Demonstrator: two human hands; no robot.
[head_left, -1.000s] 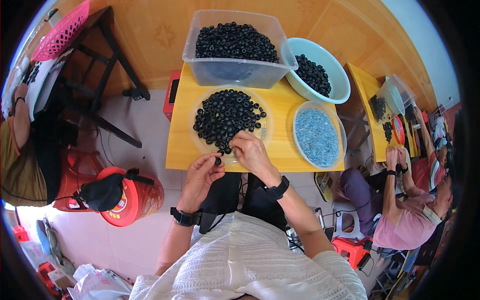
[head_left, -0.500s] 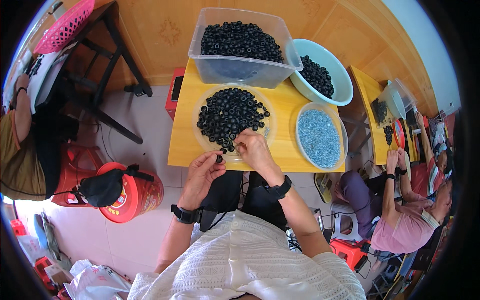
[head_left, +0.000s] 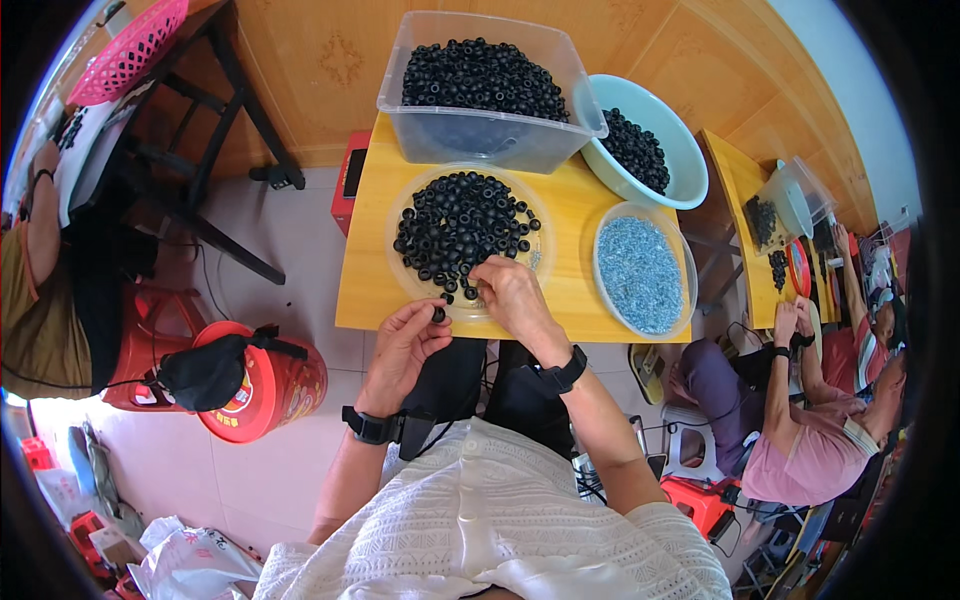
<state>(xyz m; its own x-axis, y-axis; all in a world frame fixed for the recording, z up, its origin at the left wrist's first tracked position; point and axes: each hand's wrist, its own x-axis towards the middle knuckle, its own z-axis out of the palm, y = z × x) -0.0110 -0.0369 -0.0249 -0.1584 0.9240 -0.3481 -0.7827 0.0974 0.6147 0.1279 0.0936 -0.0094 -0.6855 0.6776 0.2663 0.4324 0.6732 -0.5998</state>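
My left hand (head_left: 402,348) is closed in a pinch on a black ring-shaped part (head_left: 438,315), just off the table's near edge. Another small black piece touches its fingertips. My right hand (head_left: 518,305) reaches into a round clear tray (head_left: 543,235), its fingers bent together at the near side of a heap of black rings (head_left: 462,225). What those fingers pinch, if anything, is hidden. A few loose rings lie beside the right fingertips.
On the yellow table (head_left: 372,265) stand a clear bin (head_left: 480,145) and a light-blue bowl (head_left: 690,165), both with black rings. A round dish (head_left: 638,275) holds small pale-blue pieces. Red stools, a red bucket (head_left: 265,385) and seated people (head_left: 810,450) are at the sides.
My right fingers have shifted slightly at the heap's near edge, and a ring beside them shows more plainly. The left hand keeps its pinch in nearly the same place.
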